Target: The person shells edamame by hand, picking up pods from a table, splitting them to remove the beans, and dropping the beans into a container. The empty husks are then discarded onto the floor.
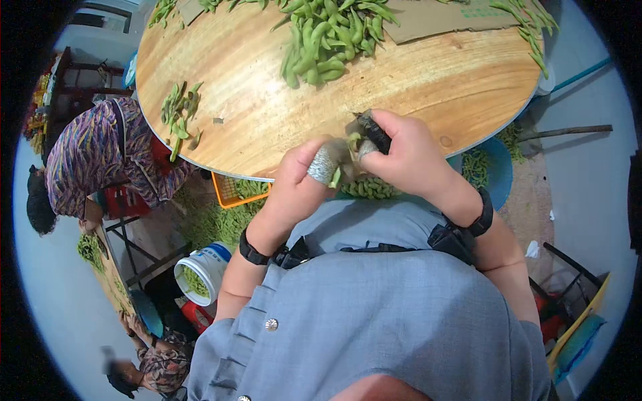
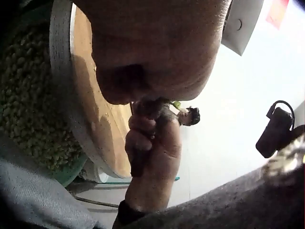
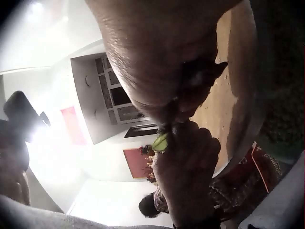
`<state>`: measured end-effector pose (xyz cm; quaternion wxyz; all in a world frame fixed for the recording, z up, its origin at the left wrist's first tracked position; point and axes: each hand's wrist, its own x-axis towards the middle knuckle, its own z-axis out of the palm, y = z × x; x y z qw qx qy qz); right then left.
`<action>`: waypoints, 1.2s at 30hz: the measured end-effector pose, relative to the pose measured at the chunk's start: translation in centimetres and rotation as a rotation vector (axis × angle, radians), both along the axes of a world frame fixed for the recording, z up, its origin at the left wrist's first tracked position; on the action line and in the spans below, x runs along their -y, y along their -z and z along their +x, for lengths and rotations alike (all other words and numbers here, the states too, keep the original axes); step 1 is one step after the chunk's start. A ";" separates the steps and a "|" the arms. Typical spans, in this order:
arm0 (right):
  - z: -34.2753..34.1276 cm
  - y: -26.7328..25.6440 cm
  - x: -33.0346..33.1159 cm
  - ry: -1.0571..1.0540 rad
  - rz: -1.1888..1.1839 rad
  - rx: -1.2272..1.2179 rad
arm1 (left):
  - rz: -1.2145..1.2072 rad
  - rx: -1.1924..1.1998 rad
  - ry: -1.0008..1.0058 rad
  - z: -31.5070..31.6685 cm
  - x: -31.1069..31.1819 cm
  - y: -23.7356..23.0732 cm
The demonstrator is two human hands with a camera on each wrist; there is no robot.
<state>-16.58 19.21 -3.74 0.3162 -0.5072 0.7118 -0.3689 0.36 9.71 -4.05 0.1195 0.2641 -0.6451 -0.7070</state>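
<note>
Both hands meet over the near edge of the round wooden table point(image 1: 247, 134). The left hand point(image 1: 304, 170), silvery wrapping on its thumb, pinches a green pod point(image 1: 336, 177); the pod point(image 3: 160, 142) also shows at its fingers in the right wrist view. Close against it, the right hand point(image 1: 408, 157) has curled fingers with dark wrapping and grips the other side of the pod between the hands. The fingertips overlap, so the exact hold is partly hidden. A large heap of green pods point(image 1: 321, 40) lies farther back on the table.
A small pod pile point(image 1: 179, 110) lies at the table's left, near cardboard point(image 1: 448, 20) at the back. Below are an orange crate point(image 1: 227, 194), a white bucket point(image 1: 212, 264) and a blue basin point(image 1: 498, 174). Two other people are at the left, one in a patterned top point(image 1: 100, 147).
</note>
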 end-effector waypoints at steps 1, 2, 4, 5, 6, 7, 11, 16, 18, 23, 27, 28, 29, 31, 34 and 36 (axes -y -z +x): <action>0.0 0.2 -0.2 -0.002 0.002 -0.005 | 0.094 -0.012 -0.044 0.0 0.0 -0.3; -0.2 0.6 -0.4 0.004 0.034 0.095 | 0.097 -0.017 -0.048 0.2 0.1 -0.3; -0.3 1.1 -1.0 -0.001 0.066 0.189 | 0.267 -0.069 -0.091 1.0 0.6 -0.5; -0.1 1.0 -1.6 -0.053 0.015 0.258 | 0.079 0.007 -0.024 1.8 1.0 -1.0; 0.0 0.9 -2.2 -0.107 -0.034 0.327 | 0.079 -0.001 -0.039 3.0 1.4 -1.5; -0.2 0.8 -2.7 -0.222 -0.041 0.232 | -0.128 0.130 0.047 4.3 1.6 -1.9; -0.4 2.1 -3.1 -0.472 -0.301 0.025 | -0.757 0.661 0.280 10.7 2.3 -1.3; -0.9 -0.1 1.9 -0.158 -0.129 -0.119 | -0.912 1.240 0.402 17.1 1.3 5.3; -1.2 -1.0 5.5 0.080 -0.208 -0.185 | -0.891 1.229 0.395 15.9 1.2 4.4; -2.4 0.4 12.2 0.226 -0.235 -0.320 | -0.748 0.566 0.198 10.3 1.0 0.2; -0.7 0.0 9.8 0.071 -0.297 -0.216 | -0.212 0.171 -0.085 5.2 1.7 -0.8; -0.1 0.0 8.3 -0.018 -0.464 -0.341 | 0.010 0.110 -0.111 4.1 2.2 -1.2; 0.4 0.0 6.7 -0.108 -0.560 -0.411 | 0.246 0.074 -0.197 2.8 2.6 -1.1; 1.0 0.3 4.0 -0.207 -0.641 -0.482 | 0.496 0.033 -0.280 1.2 2.7 -0.4; 1.1 0.4 1.6 -0.411 -0.748 -0.627 | 0.523 0.051 -0.178 0.0 2.2 0.5; 1.1 0.2 1.0 -0.236 -0.638 -0.448 | 0.430 0.016 -0.206 -0.2 1.9 0.3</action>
